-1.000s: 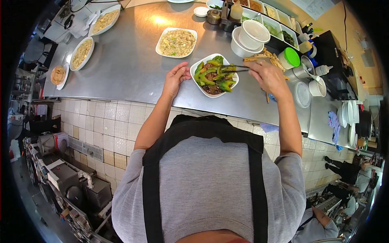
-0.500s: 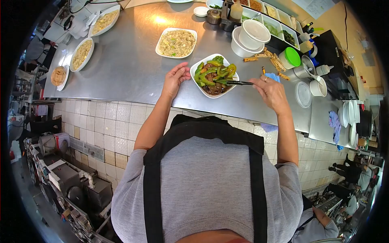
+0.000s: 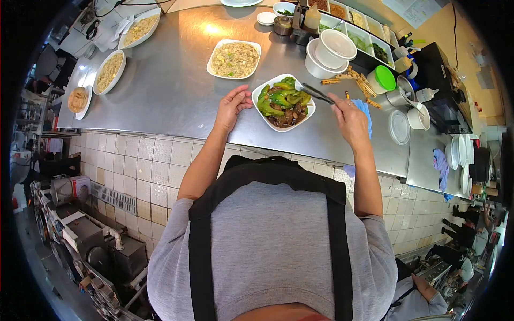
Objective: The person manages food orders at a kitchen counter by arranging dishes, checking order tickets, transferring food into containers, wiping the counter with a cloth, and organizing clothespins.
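A white square bowl (image 3: 259, 113) stands on the steel counter in front of me, filled with green vegetables (image 3: 281, 98) and brown sliced meat (image 3: 293, 115) in sauce. My left hand (image 3: 234, 106) is at the bowl's left side with fingers stretched out and holding nothing; whether a fingertip touches the rim I cannot tell. In my right hand (image 3: 348, 116), to the right of the bowl, are slim black tongs (image 3: 319, 94). Their tips reach over the vegetables at the upper right of the bowl.
Fried rice fills a white dish (image 3: 209, 67) behind the bowl. More filled dishes (image 3: 121, 72) stand at the left. Stacked white tubs (image 3: 335, 47), wooden clothespins (image 3: 364, 84), a green-lidded container (image 3: 384, 77) and a blue cloth (image 3: 363, 109) are at the right. Ingredient trays (image 3: 360, 38) line the back right.
My right hand has shifted slightly up and left, and the tongs have lifted from mid-bowl to its upper right edge. The vegetables now sit further back, showing more meat in front.
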The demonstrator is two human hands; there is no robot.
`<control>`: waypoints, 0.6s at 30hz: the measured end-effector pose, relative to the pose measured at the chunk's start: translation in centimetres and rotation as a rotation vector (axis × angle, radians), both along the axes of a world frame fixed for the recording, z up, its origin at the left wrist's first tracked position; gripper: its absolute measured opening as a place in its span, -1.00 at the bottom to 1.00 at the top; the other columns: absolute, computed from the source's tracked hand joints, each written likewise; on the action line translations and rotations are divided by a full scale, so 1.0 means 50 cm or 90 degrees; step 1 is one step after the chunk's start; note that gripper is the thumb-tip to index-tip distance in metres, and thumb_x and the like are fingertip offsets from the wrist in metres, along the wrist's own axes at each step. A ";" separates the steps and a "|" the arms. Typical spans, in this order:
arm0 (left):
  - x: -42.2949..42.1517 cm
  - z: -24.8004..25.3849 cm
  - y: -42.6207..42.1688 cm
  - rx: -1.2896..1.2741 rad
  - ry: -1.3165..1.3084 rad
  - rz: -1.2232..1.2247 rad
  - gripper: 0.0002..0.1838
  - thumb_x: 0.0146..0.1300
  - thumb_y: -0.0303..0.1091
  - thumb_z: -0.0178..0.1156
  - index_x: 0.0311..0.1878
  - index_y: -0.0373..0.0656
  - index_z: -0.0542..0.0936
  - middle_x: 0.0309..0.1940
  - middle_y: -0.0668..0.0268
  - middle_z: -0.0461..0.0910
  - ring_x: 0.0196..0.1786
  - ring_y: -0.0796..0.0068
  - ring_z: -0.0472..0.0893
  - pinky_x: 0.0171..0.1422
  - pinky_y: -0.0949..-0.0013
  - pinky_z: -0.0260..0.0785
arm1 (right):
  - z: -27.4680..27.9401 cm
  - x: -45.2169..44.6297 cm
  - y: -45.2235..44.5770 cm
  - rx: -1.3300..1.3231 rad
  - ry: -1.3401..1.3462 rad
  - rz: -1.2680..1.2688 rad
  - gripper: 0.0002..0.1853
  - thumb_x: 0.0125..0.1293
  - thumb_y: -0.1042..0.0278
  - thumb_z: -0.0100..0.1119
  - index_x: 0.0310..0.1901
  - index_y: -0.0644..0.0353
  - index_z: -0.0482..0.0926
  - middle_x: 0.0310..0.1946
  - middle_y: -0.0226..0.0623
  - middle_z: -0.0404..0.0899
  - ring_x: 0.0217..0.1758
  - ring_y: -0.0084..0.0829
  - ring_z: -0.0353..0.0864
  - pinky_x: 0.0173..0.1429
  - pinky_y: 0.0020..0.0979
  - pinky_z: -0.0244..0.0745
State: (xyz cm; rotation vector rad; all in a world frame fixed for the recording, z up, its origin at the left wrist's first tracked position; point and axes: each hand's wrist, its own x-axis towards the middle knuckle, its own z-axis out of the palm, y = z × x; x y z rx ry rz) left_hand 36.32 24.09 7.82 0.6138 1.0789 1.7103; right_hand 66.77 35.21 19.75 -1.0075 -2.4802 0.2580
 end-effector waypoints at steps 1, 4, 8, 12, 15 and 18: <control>-0.002 -0.005 0.001 0.002 0.001 -0.006 -0.67 0.34 -0.39 0.03 0.13 -0.29 0.44 -0.18 0.24 0.58 -0.25 0.51 0.59 -0.10 0.45 0.49 | -0.020 0.006 0.005 0.012 0.007 -0.033 -0.69 0.25 0.33 0.11 0.04 -0.06 0.55 -0.40 -0.20 0.55 -0.36 -0.16 0.57 -0.30 -0.22 0.48; 0.002 0.000 0.005 -0.016 0.024 -0.015 -0.66 0.32 -0.41 0.06 0.13 -0.31 0.45 -0.18 0.24 0.58 -0.26 0.52 0.58 -0.09 0.45 0.49 | -0.080 0.006 0.004 0.025 -0.004 -0.104 -0.69 0.28 0.30 0.07 0.07 -0.06 0.54 -0.32 -0.17 0.57 -0.30 -0.14 0.59 -0.26 -0.19 0.50; 0.004 0.003 0.004 -0.043 0.045 -0.022 -0.65 0.30 -0.44 0.08 0.12 -0.36 0.44 -0.18 0.23 0.59 -0.26 0.53 0.57 -0.08 0.45 0.49 | -0.102 -0.005 -0.032 -0.016 -0.016 -0.113 -0.68 0.28 0.31 0.08 0.07 -0.11 0.54 -0.35 -0.15 0.58 -0.33 -0.12 0.59 -0.26 -0.19 0.48; 0.007 0.003 0.005 -0.037 0.054 -0.023 -0.65 0.29 -0.46 0.08 0.12 -0.36 0.45 -0.17 0.23 0.60 -0.25 0.53 0.58 -0.08 0.46 0.48 | -0.121 -0.010 -0.052 -0.042 -0.036 -0.147 -0.68 0.30 0.28 0.05 0.08 -0.13 0.53 -0.29 -0.13 0.59 -0.29 -0.10 0.60 -0.23 -0.16 0.49; 0.005 0.006 0.003 -0.041 0.060 -0.031 -0.66 0.28 -0.46 0.07 0.11 -0.37 0.46 -0.15 0.22 0.60 -0.25 0.53 0.58 -0.07 0.47 0.47 | -0.113 -0.013 -0.036 -0.054 0.004 -0.127 -0.68 0.30 0.28 0.04 0.09 -0.13 0.52 -0.25 -0.10 0.59 -0.28 -0.08 0.60 -0.23 -0.15 0.51; 0.009 0.010 0.005 -0.054 0.070 -0.036 -0.67 0.29 -0.46 0.07 0.10 -0.37 0.48 -0.13 0.23 0.60 -0.24 0.53 0.58 -0.07 0.48 0.47 | -0.079 -0.039 -0.023 -0.017 0.020 -0.120 -0.68 0.28 0.29 0.04 0.07 -0.11 0.53 -0.29 -0.10 0.58 -0.33 -0.08 0.61 -0.29 -0.15 0.51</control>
